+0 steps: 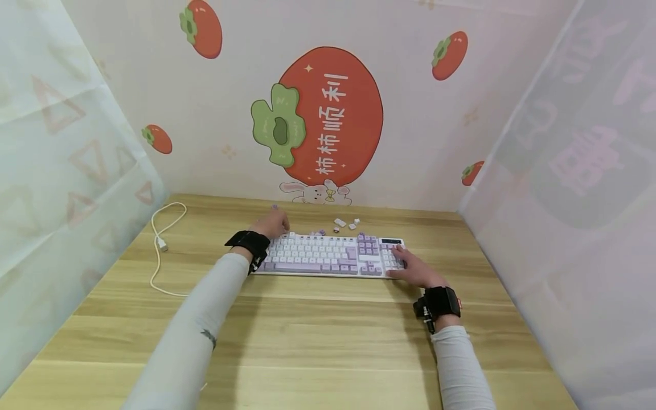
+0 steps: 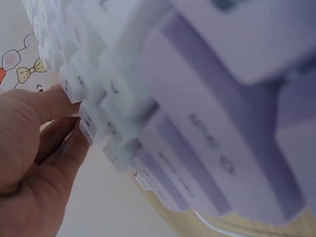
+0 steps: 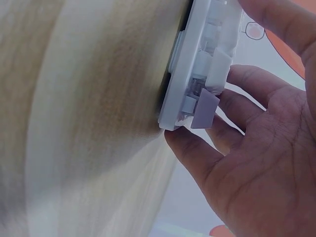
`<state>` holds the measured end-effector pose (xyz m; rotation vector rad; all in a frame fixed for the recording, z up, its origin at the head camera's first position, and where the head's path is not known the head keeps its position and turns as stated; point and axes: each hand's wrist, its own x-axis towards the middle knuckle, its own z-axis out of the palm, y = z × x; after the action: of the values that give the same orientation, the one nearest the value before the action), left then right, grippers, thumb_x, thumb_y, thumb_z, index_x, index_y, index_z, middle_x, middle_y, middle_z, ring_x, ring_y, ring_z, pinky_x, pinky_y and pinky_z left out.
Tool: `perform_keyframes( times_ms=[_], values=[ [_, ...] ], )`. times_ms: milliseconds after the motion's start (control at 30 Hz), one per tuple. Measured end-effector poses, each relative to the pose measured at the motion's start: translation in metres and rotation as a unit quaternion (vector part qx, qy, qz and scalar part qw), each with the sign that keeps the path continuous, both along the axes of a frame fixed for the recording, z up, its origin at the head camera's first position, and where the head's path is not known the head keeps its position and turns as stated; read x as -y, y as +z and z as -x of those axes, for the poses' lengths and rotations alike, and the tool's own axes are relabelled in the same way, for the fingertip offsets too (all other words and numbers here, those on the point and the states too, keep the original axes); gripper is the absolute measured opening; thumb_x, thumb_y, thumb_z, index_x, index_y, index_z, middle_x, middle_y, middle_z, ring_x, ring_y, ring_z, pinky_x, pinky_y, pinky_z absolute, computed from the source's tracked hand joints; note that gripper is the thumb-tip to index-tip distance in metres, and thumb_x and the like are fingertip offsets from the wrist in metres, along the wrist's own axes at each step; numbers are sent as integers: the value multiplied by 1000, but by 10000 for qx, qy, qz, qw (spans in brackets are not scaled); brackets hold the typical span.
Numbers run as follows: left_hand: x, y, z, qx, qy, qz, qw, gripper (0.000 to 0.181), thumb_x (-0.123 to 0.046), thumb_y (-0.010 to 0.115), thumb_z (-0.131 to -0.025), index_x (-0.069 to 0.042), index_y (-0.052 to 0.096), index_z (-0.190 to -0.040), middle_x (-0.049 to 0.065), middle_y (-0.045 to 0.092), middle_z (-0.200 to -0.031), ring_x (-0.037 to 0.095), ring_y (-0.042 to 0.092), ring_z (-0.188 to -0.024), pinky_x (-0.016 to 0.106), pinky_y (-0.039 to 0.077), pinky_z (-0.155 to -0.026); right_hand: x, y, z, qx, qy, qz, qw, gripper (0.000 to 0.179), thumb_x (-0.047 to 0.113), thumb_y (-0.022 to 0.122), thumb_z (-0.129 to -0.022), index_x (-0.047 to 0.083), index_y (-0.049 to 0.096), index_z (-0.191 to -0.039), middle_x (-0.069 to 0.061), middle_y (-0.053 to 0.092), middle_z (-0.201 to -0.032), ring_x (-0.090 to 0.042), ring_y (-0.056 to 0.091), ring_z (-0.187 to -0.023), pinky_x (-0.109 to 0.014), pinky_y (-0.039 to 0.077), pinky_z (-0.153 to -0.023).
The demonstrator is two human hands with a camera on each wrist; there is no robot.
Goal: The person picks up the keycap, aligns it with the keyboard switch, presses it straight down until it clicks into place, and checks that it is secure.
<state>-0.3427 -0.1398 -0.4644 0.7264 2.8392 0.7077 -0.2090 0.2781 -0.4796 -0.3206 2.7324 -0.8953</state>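
Note:
A white and lilac keyboard (image 1: 312, 267) lies across the middle of the wooden table. At its back left corner is my left hand (image 1: 271, 224). In the left wrist view the thumb and fingers of that hand (image 2: 44, 143) pinch a small white keycap (image 2: 90, 123) at the edge of the key rows; the fingertips are partly hidden. My right hand (image 1: 416, 271) holds the keyboard's right end over the number pad. One fingertip touches the white case edge (image 3: 170, 111), seen in the right wrist view, and other fingers reach past a lilac keycap (image 3: 205, 109).
Behind the keyboard lie several loose keycaps (image 1: 340, 222), white and lilac, and one lilac keycap (image 1: 274, 206) sits beyond my left hand. A white USB cable (image 1: 156, 236) loops over the table's left side. Printed cloth walls (image 1: 410, 142) stand behind and at both sides.

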Motion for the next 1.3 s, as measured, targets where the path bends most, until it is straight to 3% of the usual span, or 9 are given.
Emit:
perform_keyframes(
  times_ms=[67, 133, 333, 467, 600, 733, 967, 1167, 1300],
  values=[
    [2, -3, 3, -94, 66, -161, 9998, 16, 10, 63, -90, 9, 75, -100, 20, 71, -101, 35, 65, -96, 47, 56, -86, 0, -1, 0, -16, -1, 12, 10000, 81, 30, 69, -97, -1, 26, -159, -28, 12, -166, -49, 9, -152, -62, 17, -121],
    [3, -6, 7, -148, 85, -362, 9992, 24, 8, 63, -90, 9, 73, -112, 23, 70, -115, 37, 65, -107, 51, 54, -94, 0, -2, 0, -34, 22, -8, 10000, 81, 30, 68, -97, -1, 26, -159, -29, 12, -166, -49, 9, -152, -62, 17, -121],
    [3, -5, 11, -102, -83, -1209, 9926, 35, -2, 58, -96, 9, 64, -128, 25, 68, -119, 28, 64, -93, 38, 55, -78, 0, -1, 1, 0, 47, -17, 10000, 82, 30, 68, -98, -1, 24, -159, -29, 10, -166, -50, 7, -152, -62, 15, -121],
    [0, 3, 6, 2, 20, -1882, 9821, 25, -8, 55, -102, 6, 68, -118, 20, 67, -99, 33, 66, -84, 34, 53, -70, 0, 1, 1, 7, 15, -3, 10000, 81, 30, 68, -97, -1, 25, -159, -29, 11, -166, -49, 8, -153, -62, 17, -121],
    [-4, 9, 0, -52, 64, -2565, 9665, 25, -14, 50, -108, 2, 69, -108, 21, 61, -82, 37, 61, -78, 39, 52, -72, 0, 2, 0, 54, 0, -24, 10000, 81, 29, 68, -98, -1, 24, -159, -28, 11, -166, -49, 8, -153, -62, 18, -121],
    [-5, 13, -5, -86, 154, -3012, 9534, 28, -16, 51, -108, 2, 68, -122, 24, 62, -90, 32, 60, -80, 39, 52, -75, 1, 1, -1, 64, -4, -10, 10000, 81, 29, 68, -97, 0, 25, -159, -28, 11, -166, -49, 9, -152, -62, 18, -121],
    [-3, 14, -10, -320, 250, -3169, 9476, 36, -5, 62, -100, 4, 62, -135, 21, 65, -97, 37, 65, -92, 25, 50, -74, 1, 1, -2, 54, 9, -56, 10000, 81, 30, 68, -97, 0, 25, -159, -28, 11, -166, -50, 9, -152, -62, 17, -121],
    [-4, 14, -14, -899, 462, -3388, 9354, 31, -8, 69, -96, 2, 70, -126, 21, 68, -105, 35, 64, -93, 29, 52, -78, 1, 0, 0, 26, 5, -47, 10000, 81, 29, 68, -97, -1, 25, -159, -29, 11, -166, -50, 10, -152, -62, 17, -121],
    [-4, 13, -15, -1044, 490, -3460, 9311, 30, -10, 73, -94, 1, 73, -121, 20, 68, -106, 31, 64, -93, 33, 53, -80, 0, -1, 1, 43, -12, -54, 10000, 81, 30, 68, -97, -1, 25, -159, -28, 11, -166, -50, 10, -152, -62, 18, -121]
  ],
)
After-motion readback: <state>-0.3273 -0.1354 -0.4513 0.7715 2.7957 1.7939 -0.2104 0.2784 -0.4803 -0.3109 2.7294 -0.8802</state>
